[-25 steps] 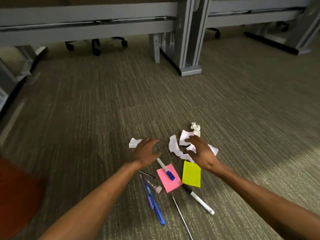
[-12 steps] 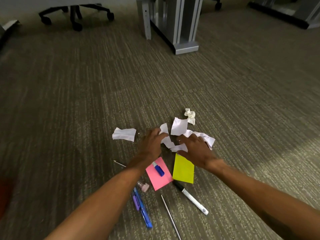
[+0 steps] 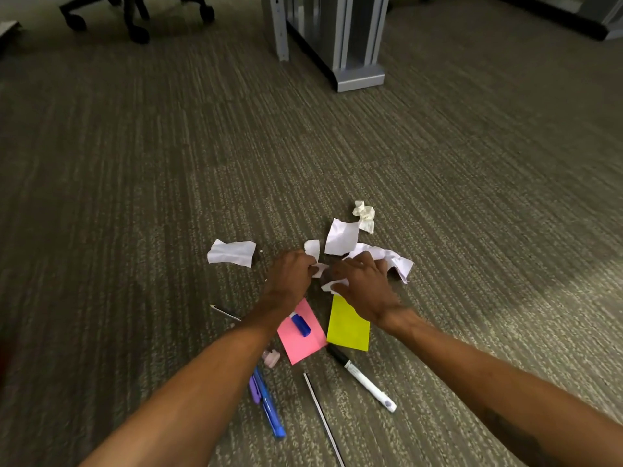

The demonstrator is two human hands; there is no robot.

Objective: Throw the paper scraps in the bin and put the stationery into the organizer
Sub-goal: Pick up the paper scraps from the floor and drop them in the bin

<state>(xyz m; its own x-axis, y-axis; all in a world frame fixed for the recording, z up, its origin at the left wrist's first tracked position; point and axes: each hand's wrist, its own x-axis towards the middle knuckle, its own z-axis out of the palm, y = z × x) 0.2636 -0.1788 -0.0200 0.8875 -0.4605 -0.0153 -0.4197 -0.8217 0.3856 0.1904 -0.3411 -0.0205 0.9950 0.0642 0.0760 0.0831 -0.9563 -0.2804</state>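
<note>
Floor: carpet (image 3: pixel 438 163), grey-green, striped pile. White paper scraps (image 3: pixel 341 236) lie clustered mid-floor, with one flat scrap (image 3: pixel 232 252) apart to the left and a crumpled ball (image 3: pixel 364 212) at the far edge. Nearer, a pink sticky note (image 3: pixel 305 347) and a yellow sticky note (image 3: pixel 347 326) lie side by side. A black-capped marker (image 3: pixel 362 382) lies just beside the yellow note. A blue pen (image 3: pixel 269 406) and a purple pen (image 3: pixel 254 389) lie parallel, touching. A thin dark stick (image 3: pixel 323 419) lies between pens and marker, and a pencil (image 3: pixel 224 311) to the left. A small pink item (image 3: pixel 271 358) cannot be identified. Far side — grey desk foot (image 3: pixel 359 75), chair casters (image 3: pixel 138 33).
</note>
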